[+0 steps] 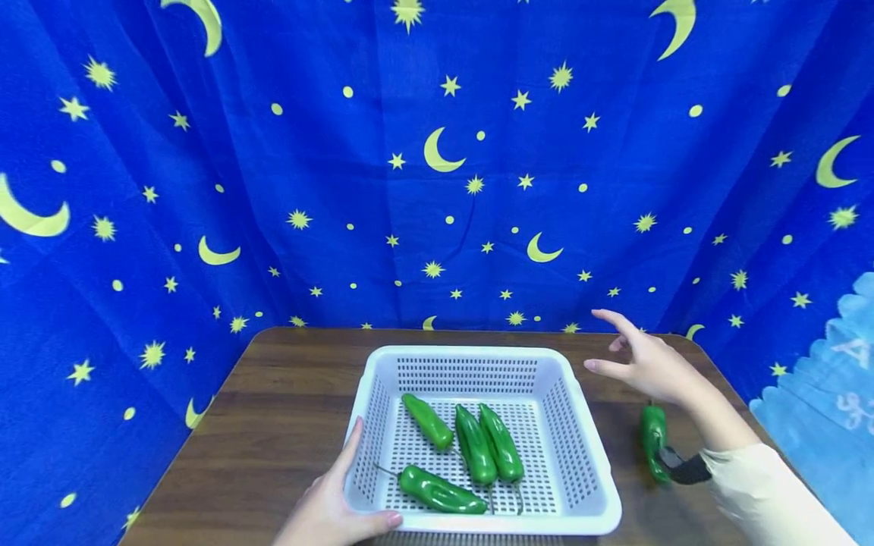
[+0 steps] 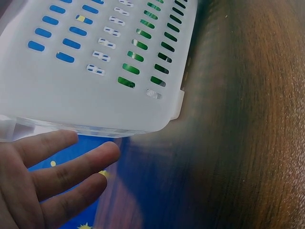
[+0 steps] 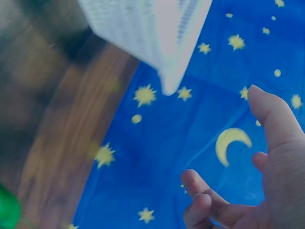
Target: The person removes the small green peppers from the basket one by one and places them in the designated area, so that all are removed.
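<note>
A white perforated plastic basket [image 1: 590,455] stands on the table with several glossy green peppers [image 1: 437,491] lying in it. At its near left corner is my left hand [image 1: 334,493], thumb along the front rim and straight fingers along the left side. The left wrist view shows these fingers [image 2: 71,174] extended beside the basket wall [image 2: 86,109]. Right of the basket my right hand [image 1: 645,364] hovers with thumb and index finger spread, holding nothing. Another green pepper [image 1: 653,428] lies on the table below that wrist, partly covered by a black wrist strap [image 1: 685,466].
The brown wooden table [image 1: 287,425] reaches back to a blue curtain [image 1: 382,189] with yellow moons and stars, which also hangs at both sides. A light blue scalloped cloth [image 1: 819,409] hangs at the right edge.
</note>
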The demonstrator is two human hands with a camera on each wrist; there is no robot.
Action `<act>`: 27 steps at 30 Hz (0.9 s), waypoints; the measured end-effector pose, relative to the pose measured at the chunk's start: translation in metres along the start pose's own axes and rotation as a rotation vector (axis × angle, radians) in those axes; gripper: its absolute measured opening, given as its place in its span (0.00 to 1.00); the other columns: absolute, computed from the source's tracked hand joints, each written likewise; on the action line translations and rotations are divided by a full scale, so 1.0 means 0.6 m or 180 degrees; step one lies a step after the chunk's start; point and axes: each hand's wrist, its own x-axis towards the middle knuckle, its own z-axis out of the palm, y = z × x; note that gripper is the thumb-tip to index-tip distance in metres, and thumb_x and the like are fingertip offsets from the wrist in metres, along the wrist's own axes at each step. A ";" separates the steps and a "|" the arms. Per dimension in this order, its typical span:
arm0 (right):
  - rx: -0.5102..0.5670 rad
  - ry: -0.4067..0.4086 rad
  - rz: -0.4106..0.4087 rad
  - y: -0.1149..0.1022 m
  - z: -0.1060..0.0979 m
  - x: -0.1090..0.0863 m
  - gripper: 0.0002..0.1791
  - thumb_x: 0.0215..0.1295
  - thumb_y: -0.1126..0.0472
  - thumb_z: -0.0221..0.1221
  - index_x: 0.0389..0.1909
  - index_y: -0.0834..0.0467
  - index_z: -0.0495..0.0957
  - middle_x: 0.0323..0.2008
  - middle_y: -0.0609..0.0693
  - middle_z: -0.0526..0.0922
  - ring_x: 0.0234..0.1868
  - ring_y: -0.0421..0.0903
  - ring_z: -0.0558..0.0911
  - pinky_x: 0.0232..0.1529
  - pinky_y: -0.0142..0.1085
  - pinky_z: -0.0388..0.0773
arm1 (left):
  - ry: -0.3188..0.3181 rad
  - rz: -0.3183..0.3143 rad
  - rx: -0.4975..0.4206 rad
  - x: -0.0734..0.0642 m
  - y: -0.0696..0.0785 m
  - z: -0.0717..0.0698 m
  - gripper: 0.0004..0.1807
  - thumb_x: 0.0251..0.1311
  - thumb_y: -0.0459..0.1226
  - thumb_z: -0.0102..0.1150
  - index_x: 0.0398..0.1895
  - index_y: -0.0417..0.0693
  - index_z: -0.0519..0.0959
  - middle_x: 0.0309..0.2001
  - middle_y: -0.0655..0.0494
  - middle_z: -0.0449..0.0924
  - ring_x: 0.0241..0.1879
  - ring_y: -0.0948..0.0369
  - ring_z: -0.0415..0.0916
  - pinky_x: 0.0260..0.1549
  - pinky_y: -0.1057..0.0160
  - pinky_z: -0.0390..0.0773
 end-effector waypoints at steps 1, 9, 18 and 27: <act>0.0016 0.0001 -0.0035 -0.006 0.001 0.002 0.52 0.58 0.28 0.59 0.78 0.42 0.50 0.52 0.65 0.79 0.39 0.51 0.82 0.30 0.40 0.77 | -0.0011 -0.0029 0.0028 0.000 0.001 0.000 0.72 0.41 0.52 0.80 0.80 0.67 0.32 0.62 0.38 0.76 0.42 0.62 0.83 0.45 0.66 0.81; 0.0194 -0.0072 -0.0235 -0.058 0.016 0.015 0.49 0.58 0.33 0.64 0.76 0.41 0.52 0.51 0.63 0.80 0.26 0.44 0.76 0.27 0.37 0.72 | -0.0048 -0.0092 0.0059 -0.001 0.002 0.001 0.73 0.40 0.52 0.80 0.81 0.65 0.33 0.64 0.34 0.73 0.44 0.59 0.83 0.52 0.46 0.81; 0.0378 -0.0363 -0.0339 -0.100 0.048 0.031 0.47 0.59 0.37 0.65 0.76 0.37 0.51 0.51 0.60 0.80 0.27 0.45 0.75 0.27 0.37 0.72 | -0.0063 -0.0084 -0.0070 -0.001 -0.002 0.001 0.72 0.41 0.50 0.80 0.80 0.69 0.33 0.65 0.34 0.71 0.48 0.57 0.82 0.54 0.43 0.79; 0.0492 -0.0472 -0.0427 -0.126 0.080 0.033 0.47 0.58 0.39 0.67 0.75 0.35 0.53 0.51 0.60 0.81 0.27 0.45 0.75 0.31 0.38 0.71 | -0.0047 -0.0031 -0.0098 -0.001 -0.006 0.000 0.73 0.40 0.50 0.80 0.80 0.68 0.33 0.63 0.33 0.73 0.47 0.57 0.82 0.52 0.46 0.82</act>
